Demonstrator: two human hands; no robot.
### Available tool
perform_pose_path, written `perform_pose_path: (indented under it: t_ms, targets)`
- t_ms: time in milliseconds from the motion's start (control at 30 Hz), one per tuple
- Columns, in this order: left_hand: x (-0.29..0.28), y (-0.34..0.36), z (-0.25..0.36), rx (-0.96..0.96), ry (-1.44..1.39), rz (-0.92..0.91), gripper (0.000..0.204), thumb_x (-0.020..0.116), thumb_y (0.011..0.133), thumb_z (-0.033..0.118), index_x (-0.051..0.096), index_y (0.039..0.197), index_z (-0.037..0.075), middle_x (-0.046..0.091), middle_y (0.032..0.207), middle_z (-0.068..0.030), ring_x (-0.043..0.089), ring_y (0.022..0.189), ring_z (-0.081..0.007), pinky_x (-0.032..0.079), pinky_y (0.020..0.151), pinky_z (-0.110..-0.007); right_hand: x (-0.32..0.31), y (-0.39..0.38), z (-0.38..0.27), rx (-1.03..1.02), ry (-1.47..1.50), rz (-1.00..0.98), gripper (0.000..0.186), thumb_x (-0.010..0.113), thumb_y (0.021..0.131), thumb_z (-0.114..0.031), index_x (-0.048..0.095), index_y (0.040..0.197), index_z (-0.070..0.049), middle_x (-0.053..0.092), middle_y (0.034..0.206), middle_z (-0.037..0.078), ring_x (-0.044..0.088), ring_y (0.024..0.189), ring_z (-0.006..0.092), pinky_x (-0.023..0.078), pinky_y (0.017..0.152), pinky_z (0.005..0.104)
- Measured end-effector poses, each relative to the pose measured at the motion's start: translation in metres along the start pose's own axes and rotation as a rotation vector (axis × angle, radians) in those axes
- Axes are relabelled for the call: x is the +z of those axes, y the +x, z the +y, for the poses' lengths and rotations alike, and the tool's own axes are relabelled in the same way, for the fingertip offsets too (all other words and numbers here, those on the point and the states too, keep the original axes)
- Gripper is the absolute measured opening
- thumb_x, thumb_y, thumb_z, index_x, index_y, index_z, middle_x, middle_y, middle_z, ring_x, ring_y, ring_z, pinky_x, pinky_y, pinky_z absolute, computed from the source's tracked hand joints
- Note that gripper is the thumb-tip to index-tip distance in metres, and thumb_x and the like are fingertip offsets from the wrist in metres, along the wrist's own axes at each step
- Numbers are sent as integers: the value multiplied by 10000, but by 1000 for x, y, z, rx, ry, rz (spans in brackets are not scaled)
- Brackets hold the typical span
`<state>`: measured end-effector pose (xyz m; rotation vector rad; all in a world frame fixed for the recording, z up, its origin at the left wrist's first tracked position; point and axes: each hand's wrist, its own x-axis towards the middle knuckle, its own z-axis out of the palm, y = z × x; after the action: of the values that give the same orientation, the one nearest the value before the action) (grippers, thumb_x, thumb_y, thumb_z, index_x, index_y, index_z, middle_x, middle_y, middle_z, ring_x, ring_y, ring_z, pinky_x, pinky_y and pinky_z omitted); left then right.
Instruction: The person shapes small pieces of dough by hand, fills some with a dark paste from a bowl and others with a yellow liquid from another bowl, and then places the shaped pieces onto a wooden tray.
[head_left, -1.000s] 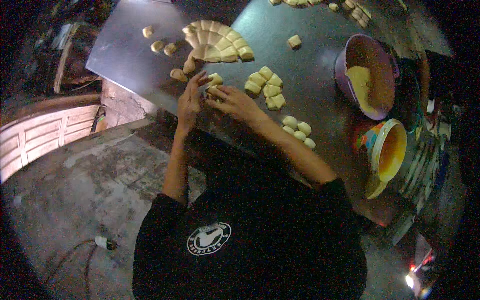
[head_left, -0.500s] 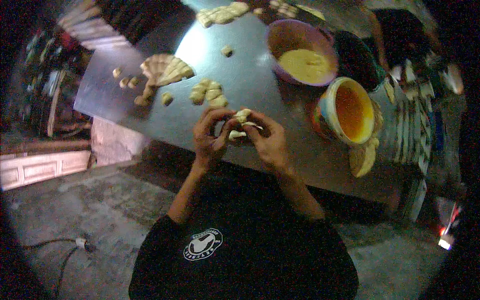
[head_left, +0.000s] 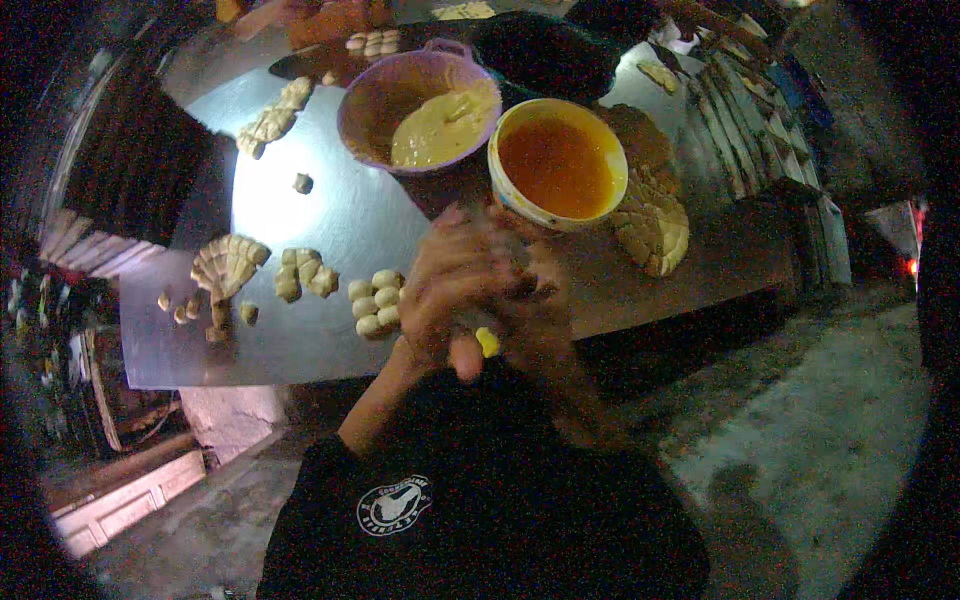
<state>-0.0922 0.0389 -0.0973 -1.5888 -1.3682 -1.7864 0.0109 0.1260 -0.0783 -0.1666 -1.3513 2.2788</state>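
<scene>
A soft-looking yellow lump [head_left: 487, 342] shows between the blurred left hand [head_left: 445, 285] and right hand [head_left: 538, 308]; I can't tell whether their fingers grip it. Just left, smooth dough balls [head_left: 387, 298] look finished; farther left, a fan of angular dough pieces [head_left: 229, 266] seems unrounded. Beyond stand a purple basin [head_left: 362, 110] of thick, pale batter and a tub [head_left: 503, 188] of orange liquid.

You're in what looks like a bakery workroom: cut dough [head_left: 230, 266] fans over the metal table [head_left: 330, 230] at left, dough balls [head_left: 375, 300] cluster nearer you, a purple basin [head_left: 375, 110] holds pale paste [head_left: 440, 125] farther off, rough floor [head_left: 810, 400] at right.
</scene>
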Motion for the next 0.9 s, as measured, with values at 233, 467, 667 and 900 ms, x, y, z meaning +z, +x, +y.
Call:
perform_pose_path:
  t_ms: [233,467,667,900]
  targets:
    - [19,-53,-68,-437,-683,401,730,638,814,585,463,1233,13,625,942,-137,613,876,-252,503,794,-389,29,54,12,211,-38,-17,741,722,825,-159,310,1431,-53,494,1275,68,535,1094,147,460,929,295]
    - [-23,-42,-98,-931,-488,285,688,635,891,379,324,1418,65,494,1265,-122,529,1076,-212,422,949,-327,-32,213,33,16,-273,33,363,614,908,-125,552,1259,-57,654,935,20,619,786,130,521,747,262]
    - [-79,-44,-111,-1430,-491,13,252,500,981,193,600,1151,36,631,1013,-50,578,928,-138,436,884,-291,-210,397,59,2,-1744,-145,487,463,967,-365,496,1334,-46,516,1330,188,481,1237,300,337,1059,389]
    - [-121,-103,-121,-1886,-826,1028,263,536,944,216,573,1162,74,582,917,-10,561,822,-135,449,744,-259,-203,409,80,375,-1386,75,777,271,939,-644,383,1405,-34,608,1157,164,560,1100,289,408,963,387]
